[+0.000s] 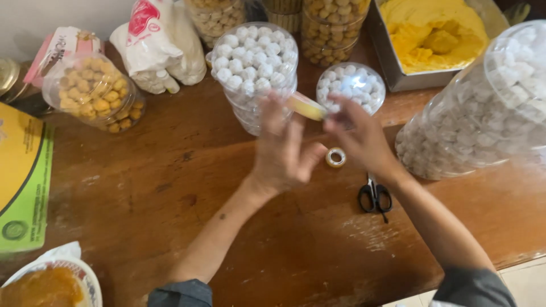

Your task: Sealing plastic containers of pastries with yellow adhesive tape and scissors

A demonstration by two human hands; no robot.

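My left hand (281, 150) and my right hand (359, 136) meet over the wooden table (170, 193), each pinching one end of a short yellowish tape strip (307, 106). The strip sits against the side of a stack of clear round tubs of white ball cookies (256, 59), which my left fingers touch. A smaller tub of the same cookies (352, 82) stands just behind my right fingers. A small tape roll (335, 157) lies on the table between my wrists. Black-handled scissors (374, 196) rest under my right forearm.
A large clear bag of white cookies (483, 108) fills the right side. Behind it is a metal tray of yellow dough (432, 34). Jars of golden cookies (94, 94) (333, 28), a white bag (162, 45), a yellow-green carton (23, 176) and a plate (85, 276) ring the left and back.
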